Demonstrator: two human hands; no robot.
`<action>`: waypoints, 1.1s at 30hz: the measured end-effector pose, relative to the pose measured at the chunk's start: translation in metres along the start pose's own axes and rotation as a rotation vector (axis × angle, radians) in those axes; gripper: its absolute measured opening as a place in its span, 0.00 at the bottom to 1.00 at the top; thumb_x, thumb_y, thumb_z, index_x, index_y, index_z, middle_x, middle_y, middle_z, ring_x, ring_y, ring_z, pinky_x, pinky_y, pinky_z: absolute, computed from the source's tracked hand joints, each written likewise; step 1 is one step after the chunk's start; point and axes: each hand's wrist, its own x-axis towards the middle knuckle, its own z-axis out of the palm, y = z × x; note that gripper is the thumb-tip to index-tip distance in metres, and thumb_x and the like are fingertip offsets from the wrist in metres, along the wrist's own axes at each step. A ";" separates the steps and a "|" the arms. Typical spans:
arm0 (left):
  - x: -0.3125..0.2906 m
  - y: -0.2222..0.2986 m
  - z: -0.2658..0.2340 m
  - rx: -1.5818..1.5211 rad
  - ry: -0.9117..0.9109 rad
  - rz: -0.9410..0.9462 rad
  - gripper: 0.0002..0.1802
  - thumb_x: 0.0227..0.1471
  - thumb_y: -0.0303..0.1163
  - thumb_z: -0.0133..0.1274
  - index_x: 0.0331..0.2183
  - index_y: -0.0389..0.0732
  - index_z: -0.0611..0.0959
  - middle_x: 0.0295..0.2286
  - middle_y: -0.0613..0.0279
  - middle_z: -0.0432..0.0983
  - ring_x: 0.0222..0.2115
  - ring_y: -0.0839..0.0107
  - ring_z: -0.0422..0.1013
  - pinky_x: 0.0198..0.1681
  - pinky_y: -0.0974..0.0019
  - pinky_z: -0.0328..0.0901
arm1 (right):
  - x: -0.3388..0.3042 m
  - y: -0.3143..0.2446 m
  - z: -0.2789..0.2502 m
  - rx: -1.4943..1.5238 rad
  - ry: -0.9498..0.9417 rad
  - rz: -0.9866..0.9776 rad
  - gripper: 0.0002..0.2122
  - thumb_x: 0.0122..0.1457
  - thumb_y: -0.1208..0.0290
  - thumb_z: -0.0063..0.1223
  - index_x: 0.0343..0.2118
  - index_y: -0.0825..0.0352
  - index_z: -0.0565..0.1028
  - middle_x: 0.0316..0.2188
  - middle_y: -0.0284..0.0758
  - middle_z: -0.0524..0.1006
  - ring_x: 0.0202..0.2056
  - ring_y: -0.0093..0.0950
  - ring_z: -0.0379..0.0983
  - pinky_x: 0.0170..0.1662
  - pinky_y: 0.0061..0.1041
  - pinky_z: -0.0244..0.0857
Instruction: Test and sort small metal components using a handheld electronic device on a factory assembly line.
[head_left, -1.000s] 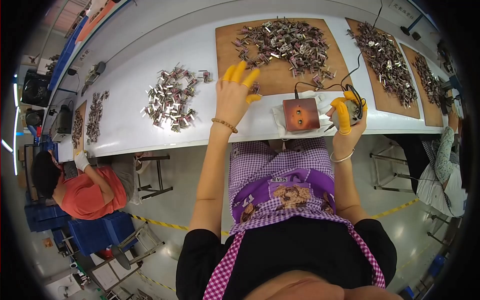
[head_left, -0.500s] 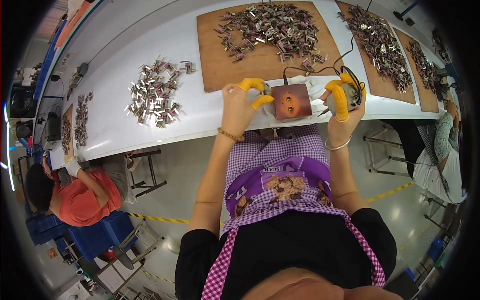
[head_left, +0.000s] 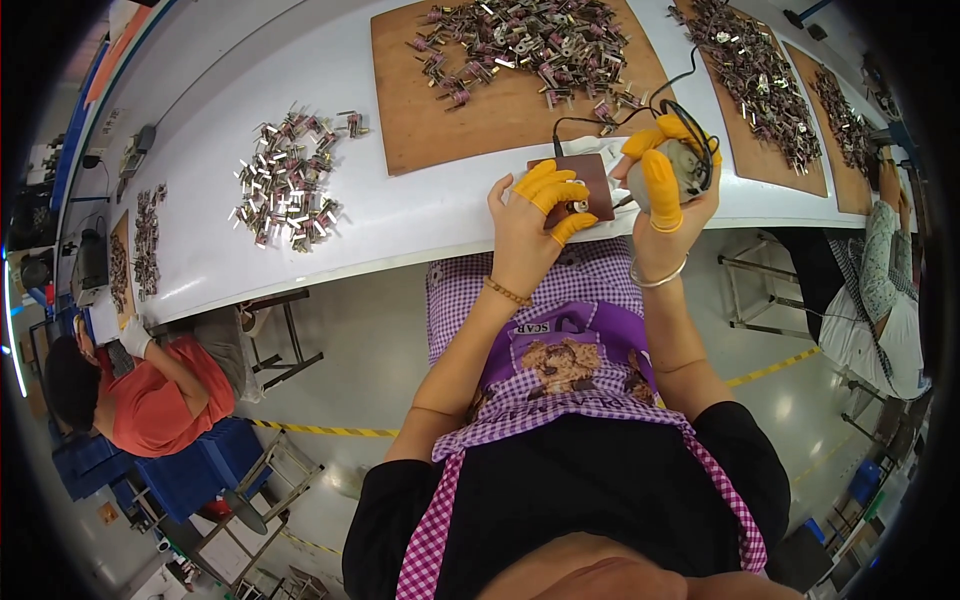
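My left hand [head_left: 540, 205], with yellow finger cots, is closed on a small metal part [head_left: 580, 203] over the brown square block [head_left: 597, 178]. Its fingers hide much of the block's top. In my right hand [head_left: 665, 200], also in yellow finger cots, is a grey rounded hand tool [head_left: 683, 168] with a black cable looped over it. A thin dark tip [head_left: 625, 201] points from the tool toward the block's right side. Another black cable [head_left: 557, 135] runs into the block's far edge. Beneath lies white cloth or padding [head_left: 618, 165], partly hidden.
Beyond the block, a brown board [head_left: 410, 120] bears a heap of small metal parts [head_left: 530, 45]. A second pile [head_left: 290, 180] lies on the white table at left. More heaped boards [head_left: 765, 90] stand to the right. A person in red [head_left: 165, 405] sits at left, another person [head_left: 880, 290] at right.
My left hand has moved right, from beside the block to over it, carrying the small metal part. The right hand still holds the grey tool, now tilted closer to the block.
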 end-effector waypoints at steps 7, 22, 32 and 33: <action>0.001 -0.002 -0.006 -0.024 -0.056 0.008 0.14 0.39 0.38 0.59 0.33 0.49 0.80 0.37 0.73 0.76 0.35 0.74 0.69 0.54 0.58 0.44 | -0.002 0.010 0.011 -0.095 -0.054 -0.036 0.18 0.50 0.78 0.54 0.44 0.70 0.64 0.29 0.42 0.72 0.23 0.28 0.69 0.28 0.19 0.64; 0.003 0.002 -0.011 -0.094 -0.059 -0.040 0.15 0.39 0.37 0.59 0.33 0.48 0.80 0.37 0.75 0.75 0.31 0.76 0.68 0.53 0.59 0.43 | -0.005 0.009 0.020 -0.092 -0.053 0.069 0.24 0.40 0.80 0.62 0.43 0.68 0.67 0.37 0.35 0.74 0.34 0.24 0.72 0.38 0.18 0.67; 0.002 -0.001 -0.009 -0.077 -0.035 -0.002 0.15 0.39 0.37 0.59 0.34 0.48 0.80 0.35 0.74 0.76 0.27 0.76 0.68 0.53 0.59 0.43 | -0.003 0.008 0.022 -0.088 -0.043 0.072 0.23 0.39 0.79 0.64 0.41 0.68 0.67 0.35 0.35 0.76 0.32 0.23 0.72 0.36 0.17 0.66; 0.002 0.000 -0.009 -0.078 -0.028 -0.002 0.15 0.38 0.37 0.59 0.34 0.48 0.80 0.35 0.74 0.76 0.27 0.76 0.68 0.53 0.59 0.43 | -0.003 0.007 0.022 -0.080 -0.040 0.077 0.23 0.39 0.79 0.64 0.41 0.68 0.67 0.35 0.35 0.76 0.32 0.23 0.72 0.36 0.17 0.66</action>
